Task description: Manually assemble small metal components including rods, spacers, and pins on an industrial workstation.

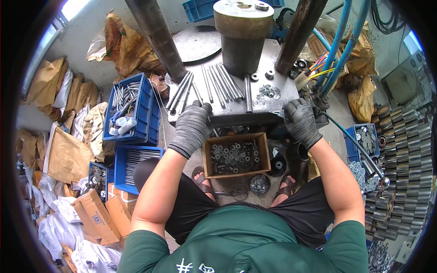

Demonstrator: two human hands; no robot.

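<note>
My left hand point(192, 125), in a grey knit glove, is at the front edge of a steel press table point(266, 105), fingers curled. One steel rod point(197, 92) reaches down to its fingertips; whether they grip it is hidden. More rods point(223, 84) lie side by side just beyond. My right hand point(301, 122), gloved alike, is closed at the table's right front corner. A thin shiny piece point(276, 112) shows beside its fingers; what they hold is hidden. A thicker steel tube point(248, 93) and a cluster of small metal rings point(269, 92) lie between the hands.
A thick press ram point(241, 43) stands behind, between steel columns point(157, 38). Below the table edge is a cardboard box point(236, 170) of small round parts. Blue crates point(148, 113) stand left; blue hoses point(339, 45) hang right. Steel tubes point(403, 150) are stacked far right.
</note>
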